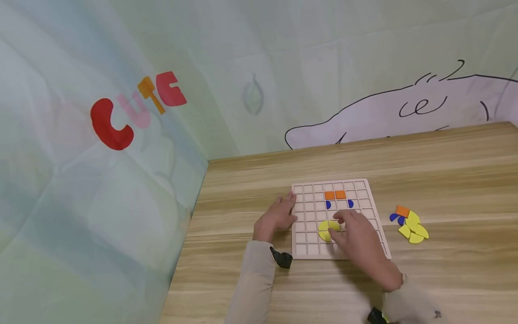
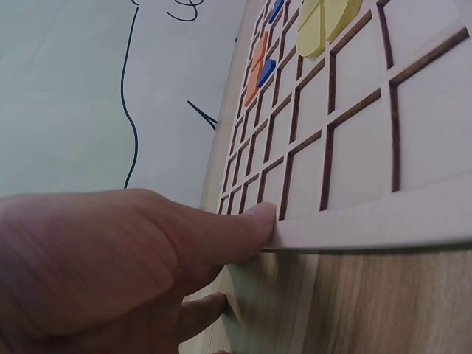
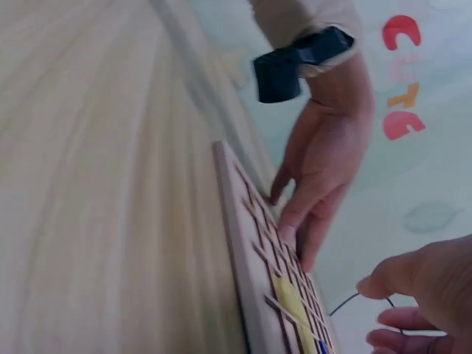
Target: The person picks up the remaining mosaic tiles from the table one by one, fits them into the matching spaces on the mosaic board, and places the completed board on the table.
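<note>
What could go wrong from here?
The right hand is low over the yellow pieces on the grid board; a brush could shift them.
The left hand touches only the board's left edge, so it might pivot if pushed.
Loose pieces lie bunched; grabbing one could drag others.

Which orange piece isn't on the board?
The orange piece at the far end of the loose pile, to the right of the board. The other two orange pieces sit side by side in the board's squares.
</note>
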Tool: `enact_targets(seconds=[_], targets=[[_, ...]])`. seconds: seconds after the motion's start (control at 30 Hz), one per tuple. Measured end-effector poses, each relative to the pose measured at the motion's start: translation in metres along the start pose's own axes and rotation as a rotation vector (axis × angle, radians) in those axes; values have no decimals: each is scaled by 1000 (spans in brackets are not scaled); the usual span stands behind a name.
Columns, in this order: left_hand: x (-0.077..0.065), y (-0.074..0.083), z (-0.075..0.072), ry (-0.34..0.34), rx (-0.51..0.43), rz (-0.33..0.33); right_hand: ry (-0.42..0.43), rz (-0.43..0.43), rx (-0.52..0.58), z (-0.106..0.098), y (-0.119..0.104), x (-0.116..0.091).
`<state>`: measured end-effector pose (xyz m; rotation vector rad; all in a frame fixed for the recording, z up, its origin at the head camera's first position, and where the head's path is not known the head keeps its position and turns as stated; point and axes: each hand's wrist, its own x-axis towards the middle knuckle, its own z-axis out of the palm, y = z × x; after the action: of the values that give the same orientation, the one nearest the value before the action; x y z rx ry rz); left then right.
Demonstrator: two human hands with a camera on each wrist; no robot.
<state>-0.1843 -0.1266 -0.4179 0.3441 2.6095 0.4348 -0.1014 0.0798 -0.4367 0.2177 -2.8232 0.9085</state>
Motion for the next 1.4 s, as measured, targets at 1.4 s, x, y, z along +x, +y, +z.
enact_targets(seconds=[1.4], targets=[[-1, 0, 1, 5, 14, 15, 68, -207, -63, -69, 143, -23]])
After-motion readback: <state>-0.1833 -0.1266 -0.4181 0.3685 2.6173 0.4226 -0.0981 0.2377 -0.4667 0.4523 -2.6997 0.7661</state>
